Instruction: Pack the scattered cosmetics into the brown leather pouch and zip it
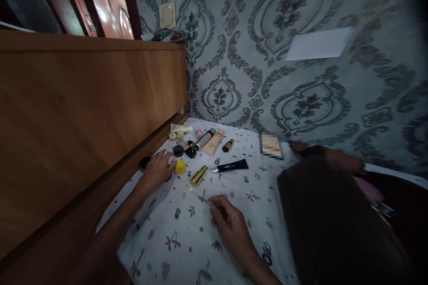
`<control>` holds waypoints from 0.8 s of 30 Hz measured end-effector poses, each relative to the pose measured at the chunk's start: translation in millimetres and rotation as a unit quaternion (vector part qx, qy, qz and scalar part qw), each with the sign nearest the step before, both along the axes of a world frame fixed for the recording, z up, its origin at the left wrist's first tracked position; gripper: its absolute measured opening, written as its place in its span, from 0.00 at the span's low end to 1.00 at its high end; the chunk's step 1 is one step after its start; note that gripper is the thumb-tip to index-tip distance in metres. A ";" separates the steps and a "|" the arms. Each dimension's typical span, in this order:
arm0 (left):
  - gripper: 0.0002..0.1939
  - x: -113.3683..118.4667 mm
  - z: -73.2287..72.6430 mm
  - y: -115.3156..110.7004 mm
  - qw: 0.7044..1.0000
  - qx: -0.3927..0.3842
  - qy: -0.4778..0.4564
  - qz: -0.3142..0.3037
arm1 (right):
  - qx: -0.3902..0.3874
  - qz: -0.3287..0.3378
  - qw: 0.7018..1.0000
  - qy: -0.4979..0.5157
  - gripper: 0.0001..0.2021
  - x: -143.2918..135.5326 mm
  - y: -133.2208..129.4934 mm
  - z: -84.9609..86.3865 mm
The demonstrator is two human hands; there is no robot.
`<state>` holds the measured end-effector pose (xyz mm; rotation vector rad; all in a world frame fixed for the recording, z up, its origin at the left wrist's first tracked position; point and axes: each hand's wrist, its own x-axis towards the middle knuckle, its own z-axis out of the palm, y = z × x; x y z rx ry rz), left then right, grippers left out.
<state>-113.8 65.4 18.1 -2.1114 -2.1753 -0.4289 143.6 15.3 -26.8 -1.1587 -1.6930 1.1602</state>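
Note:
My left hand (157, 168) rests on the patterned white cloth (187, 240), open, with its fingers stretched toward a dark round pot (177, 150). Its thumb lies at the edge of a small yellow block-like item (180, 167); whether it presses on it I cannot tell. My right hand (229, 220) is pinched shut on a thin pale stick (203, 199), which points up and left over the cloth. Just beyond its tip lies a gold cosmetic tube (199, 176). A black squeeze tube (230, 166) with a silver cap lies to the right of that.
Farther back are a beige tube (213, 142), a silver tube (205, 139), a small gold-and-black bottle (228, 144) and a cream tube (180, 128). A blurred-out card (271, 145) lies near the wall. A wooden cabinet (100, 98) borders the left; a dark bag-like shape (327, 222) stands right.

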 end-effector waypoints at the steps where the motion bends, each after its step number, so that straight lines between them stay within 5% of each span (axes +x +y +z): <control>1: 0.16 3.0 -0.5 -1.5 1.000 -0.012 -0.002 0.002 | 0.004 -0.001 1.000 -0.004 0.15 -0.2 0.4 -0.1; 8: 0.22 44.7 3.4 -22.9 0.997 -0.062 -0.035 -0.012 | 0.006 0.003 1.000 -0.009 0.15 -2.3 0.6 2.7; 11: 0.17 48.8 11.9 -28.8 0.997 -0.052 -0.043 -0.045 | -0.010 0.008 1.000 -0.001 0.15 -2.3 -0.6 2.2; 19: 0.15 -10.3 19.7 -23.3 0.998 -0.019 0.017 0.057 | -0.009 0.000 1.000 0.007 0.15 -2.0 0.7 -1.3; 24: 0.13 -20.4 16.5 -21.4 0.997 -0.045 0.050 0.043 | -0.008 0.006 1.000 0.009 0.14 -2.2 -0.3 0.9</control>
